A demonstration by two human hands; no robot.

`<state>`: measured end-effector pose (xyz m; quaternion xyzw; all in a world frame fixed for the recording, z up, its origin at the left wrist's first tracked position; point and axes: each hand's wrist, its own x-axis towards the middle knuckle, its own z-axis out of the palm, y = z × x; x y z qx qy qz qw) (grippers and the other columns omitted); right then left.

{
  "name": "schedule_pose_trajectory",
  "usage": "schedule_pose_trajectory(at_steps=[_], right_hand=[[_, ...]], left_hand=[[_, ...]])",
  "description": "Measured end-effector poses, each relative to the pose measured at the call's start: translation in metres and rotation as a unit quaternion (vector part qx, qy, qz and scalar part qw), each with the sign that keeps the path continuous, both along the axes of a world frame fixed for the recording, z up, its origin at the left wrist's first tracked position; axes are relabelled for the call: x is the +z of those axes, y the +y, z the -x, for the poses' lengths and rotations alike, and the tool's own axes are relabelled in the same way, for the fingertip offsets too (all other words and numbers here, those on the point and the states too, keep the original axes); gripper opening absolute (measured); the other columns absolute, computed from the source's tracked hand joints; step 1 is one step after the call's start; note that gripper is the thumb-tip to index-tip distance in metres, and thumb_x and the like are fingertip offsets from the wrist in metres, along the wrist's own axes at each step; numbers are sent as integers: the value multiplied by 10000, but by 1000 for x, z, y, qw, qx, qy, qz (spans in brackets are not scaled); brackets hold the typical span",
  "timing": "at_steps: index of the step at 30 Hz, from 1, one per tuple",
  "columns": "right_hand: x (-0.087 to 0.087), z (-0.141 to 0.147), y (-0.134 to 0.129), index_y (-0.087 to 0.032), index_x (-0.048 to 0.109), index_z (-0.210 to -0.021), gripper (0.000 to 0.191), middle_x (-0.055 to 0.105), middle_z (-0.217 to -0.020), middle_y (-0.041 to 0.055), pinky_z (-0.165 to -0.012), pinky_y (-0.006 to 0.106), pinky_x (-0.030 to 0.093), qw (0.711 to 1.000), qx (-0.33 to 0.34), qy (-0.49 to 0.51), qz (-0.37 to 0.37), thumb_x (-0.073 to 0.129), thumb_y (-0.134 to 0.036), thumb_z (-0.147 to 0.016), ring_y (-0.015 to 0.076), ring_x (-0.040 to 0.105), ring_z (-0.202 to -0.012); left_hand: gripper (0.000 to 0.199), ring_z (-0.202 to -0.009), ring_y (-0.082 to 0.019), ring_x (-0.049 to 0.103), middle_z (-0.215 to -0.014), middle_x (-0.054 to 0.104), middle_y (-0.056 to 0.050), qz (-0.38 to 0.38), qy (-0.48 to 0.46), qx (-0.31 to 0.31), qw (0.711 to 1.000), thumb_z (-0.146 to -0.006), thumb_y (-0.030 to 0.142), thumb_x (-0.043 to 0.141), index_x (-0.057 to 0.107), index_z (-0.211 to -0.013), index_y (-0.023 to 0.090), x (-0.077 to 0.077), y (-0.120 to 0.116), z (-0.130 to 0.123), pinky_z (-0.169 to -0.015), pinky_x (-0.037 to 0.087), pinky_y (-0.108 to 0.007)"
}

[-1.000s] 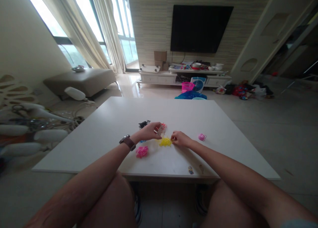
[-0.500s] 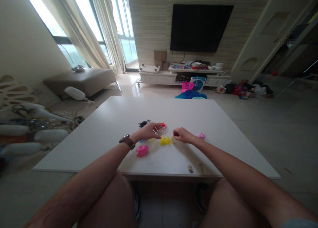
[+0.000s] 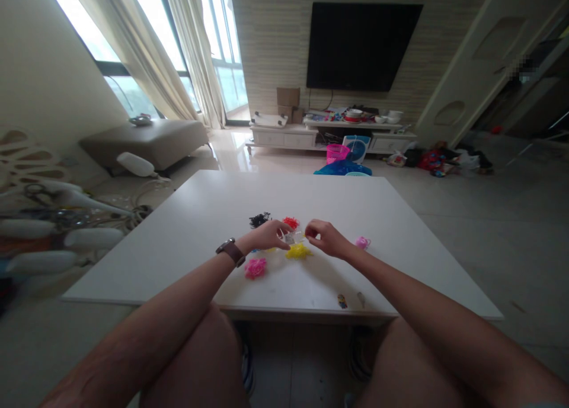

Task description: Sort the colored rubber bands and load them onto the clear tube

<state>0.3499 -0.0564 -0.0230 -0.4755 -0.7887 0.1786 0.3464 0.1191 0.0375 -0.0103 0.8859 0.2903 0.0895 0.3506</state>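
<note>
My left hand (image 3: 273, 236), with a watch at its wrist, grips a clear plastic piece (image 3: 292, 238) over the white table (image 3: 178, 230). Close to the right end of that piece is my right hand (image 3: 323, 237), its fingers pinched on what looks like a yellow rubber band (image 3: 304, 235). Just below lies a pile of yellow rubber bands (image 3: 299, 252). A red pile (image 3: 290, 222) sits behind the clear piece, and a black pile (image 3: 259, 220) behind my left hand. Nearer to me is a pink pile (image 3: 255, 268). My left hand partly covers some blue bits.
A lighter pink bundle (image 3: 363, 242) lies right of my right hand. Near the front edge are a small cartoon figure (image 3: 342, 301) and a small pale item (image 3: 361, 299). Beyond the table stand a pink basket (image 3: 336, 154) and a low white cabinet (image 3: 284, 140).
My right hand has moved left and slightly away from me, up to the clear plastic piece. My left hand keeps its hold, nearly in place. The view has shifted a little.
</note>
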Motion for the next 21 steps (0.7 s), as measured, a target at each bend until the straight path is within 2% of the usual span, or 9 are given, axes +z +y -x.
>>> schedule_pose_trajectory(at_steps=[4,8,12,17,19,21], right_hand=[[2,6,-4,-173,655,-802,108,659,-783,10,-687,258,489,999,5,47,6,599,-81,-802,132,608,-704],[3,12,-6,-184,669,-833,22,699,-793,16,-683,268,519,994,-28,103,6,655,-198,-842,147,644,-723],[6,14,-7,-187,653,-826,112,678,-792,22,-676,275,530,989,-54,131,-34,681,-290,-860,147,633,-715],[11,11,-7,-193,650,-842,60,669,-832,25,-734,285,527,984,-93,132,-80,615,-222,-881,149,630,-763],[7,6,-5,-186,656,-837,70,669,-825,25,-726,279,519,985,-113,113,-70,592,-167,-859,148,630,-758],[-2,-1,0,-173,668,-827,106,679,-818,29,-709,271,511,990,-123,60,-25,585,-109,-819,146,630,-742]], left_hand=[[442,-796,-198,632,-871,737,-59,8,-9,-9,1000,-662,345,809,767,-1055,150,2,-2,-1,-723,491,-292],[435,-811,-198,643,-894,746,-63,20,-35,-19,999,-670,344,810,759,-1054,147,3,-4,-1,-739,501,-297],[383,-827,-195,655,-905,745,-54,32,-51,-38,997,-691,342,801,749,-1020,153,3,-4,-2,-774,512,-306],[334,-819,-186,651,-896,719,-52,47,-59,-30,997,-684,327,806,699,-943,144,3,-3,-3,-785,521,-314],[335,-816,-175,653,-902,698,-44,77,-84,-30,993,-682,292,798,649,-944,147,3,-5,-4,-769,525,-304],[353,-830,-170,661,-919,677,-34,112,-111,-27,987,-674,252,789,597,-953,156,4,-8,-5,-758,527,-293]])
